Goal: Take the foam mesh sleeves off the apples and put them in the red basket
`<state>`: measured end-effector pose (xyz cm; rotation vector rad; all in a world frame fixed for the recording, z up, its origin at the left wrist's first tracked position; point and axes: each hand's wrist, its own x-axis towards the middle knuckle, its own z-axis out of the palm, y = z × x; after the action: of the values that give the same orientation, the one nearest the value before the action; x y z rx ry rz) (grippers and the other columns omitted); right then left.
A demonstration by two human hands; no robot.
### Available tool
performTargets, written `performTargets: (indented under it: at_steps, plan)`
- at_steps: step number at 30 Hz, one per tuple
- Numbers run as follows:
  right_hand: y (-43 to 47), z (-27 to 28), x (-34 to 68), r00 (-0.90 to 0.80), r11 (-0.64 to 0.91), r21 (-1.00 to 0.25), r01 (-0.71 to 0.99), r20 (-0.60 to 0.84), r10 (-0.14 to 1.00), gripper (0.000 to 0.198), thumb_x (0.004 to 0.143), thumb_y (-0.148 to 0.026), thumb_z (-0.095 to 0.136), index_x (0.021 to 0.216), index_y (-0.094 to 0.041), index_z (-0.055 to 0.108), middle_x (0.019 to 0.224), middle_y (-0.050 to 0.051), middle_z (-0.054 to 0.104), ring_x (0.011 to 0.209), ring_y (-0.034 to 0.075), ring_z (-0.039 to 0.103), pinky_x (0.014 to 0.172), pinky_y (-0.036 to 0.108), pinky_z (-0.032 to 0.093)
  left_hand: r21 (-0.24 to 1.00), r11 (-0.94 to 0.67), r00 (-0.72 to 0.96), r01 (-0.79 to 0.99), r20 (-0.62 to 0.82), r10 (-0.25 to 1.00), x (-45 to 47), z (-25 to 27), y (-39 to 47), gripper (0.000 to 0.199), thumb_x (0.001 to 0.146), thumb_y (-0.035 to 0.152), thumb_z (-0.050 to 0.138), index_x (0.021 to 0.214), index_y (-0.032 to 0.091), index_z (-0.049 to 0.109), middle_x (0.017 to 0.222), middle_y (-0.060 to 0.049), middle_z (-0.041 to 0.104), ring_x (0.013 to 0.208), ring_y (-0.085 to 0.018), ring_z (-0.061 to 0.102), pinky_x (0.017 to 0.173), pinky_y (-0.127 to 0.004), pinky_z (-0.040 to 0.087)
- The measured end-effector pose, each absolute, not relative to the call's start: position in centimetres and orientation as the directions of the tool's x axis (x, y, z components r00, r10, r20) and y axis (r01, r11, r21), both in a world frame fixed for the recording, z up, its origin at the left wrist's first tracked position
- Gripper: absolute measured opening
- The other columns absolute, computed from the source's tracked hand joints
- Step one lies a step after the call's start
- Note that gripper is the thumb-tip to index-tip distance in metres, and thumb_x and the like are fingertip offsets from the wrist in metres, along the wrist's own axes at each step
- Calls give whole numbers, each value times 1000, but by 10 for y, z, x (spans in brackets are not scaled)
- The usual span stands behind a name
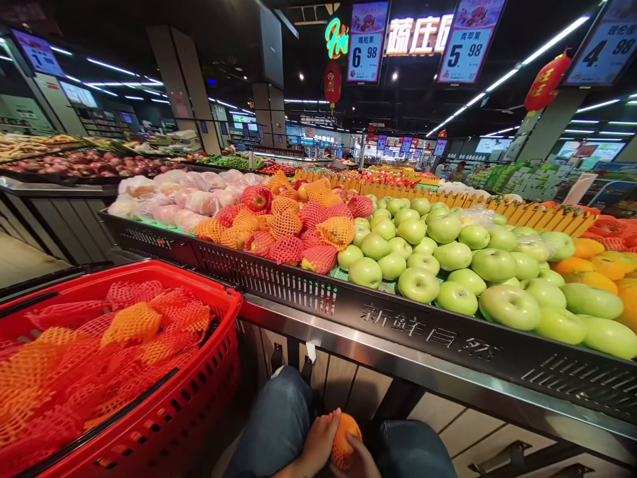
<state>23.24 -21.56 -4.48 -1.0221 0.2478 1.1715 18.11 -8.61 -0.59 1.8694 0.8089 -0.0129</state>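
Observation:
Low between my knees, both hands hold a round fruit in an orange foam net [343,435]. My left hand [318,439] wraps its left side, thumb and fingers against the net. From the lower right, my right hand [362,459] has its fingers on the net; part of it is cut off by the frame's bottom edge. The net hides most of the fruit, so its kind cannot be told. Ahead on the stand lie red apples in red and orange foam nets [286,222], beside bare green apples [423,255].
To the left stands a red shopping basket [199,378] full of loose foam nets [132,325]. The black display rim [298,289] and its metal edge [318,332] run above my knees. Bagged pale fruit [182,199] sits left on the stand, oranges [592,265] right.

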Motion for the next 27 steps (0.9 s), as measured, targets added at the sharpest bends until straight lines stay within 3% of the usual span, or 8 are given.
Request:
performTargets:
  at_steps: [3,5,9,15,21,27]
  plan:
    - [-212,-39,229,479,90,-553,-828,-614,627,45,42,-56,91,81,-37,80,92,-1,80,103,27,72,80,33,57,744,-403,785,532,-255,565,177,-9,-84,60,93,61,24,78,22,67,92,-12,75,96,-29,68,90,-39,47]
    - [-210,-36,228,537,148,-577,-803,-594,599,45,44,-56,92,82,-36,80,90,0,80,98,28,73,79,35,57,771,-403,788,494,-201,582,177,-12,-81,53,93,61,30,75,24,65,88,-11,74,94,-30,67,89,-39,45]
    - [-210,-35,227,583,214,-579,-787,-584,565,49,39,-62,91,78,-34,78,88,2,79,100,32,73,84,44,55,899,-233,772,370,-157,616,185,-20,-75,45,85,66,48,65,26,51,69,-3,62,76,-27,61,76,-37,42]
    - [-216,-36,227,582,229,-569,-790,-580,570,59,36,-73,86,82,-36,78,95,4,79,105,39,71,84,53,55,962,-9,760,272,-209,615,196,-33,-72,66,71,89,45,58,25,37,60,2,41,64,-19,45,65,-33,36]
    - [-218,-33,230,599,213,-592,-778,-594,537,55,37,-64,91,83,-36,79,103,2,79,114,33,69,98,44,51,959,181,738,216,-282,613,197,-29,-73,71,60,95,51,58,25,38,60,3,40,61,-16,41,61,-32,35]
    - [-221,-29,231,610,224,-602,-767,-575,545,50,37,-54,92,82,-37,80,97,2,80,110,35,70,101,49,49,943,242,759,228,-327,563,201,-40,-76,69,55,90,61,56,24,42,57,4,40,62,-16,41,62,-32,36]
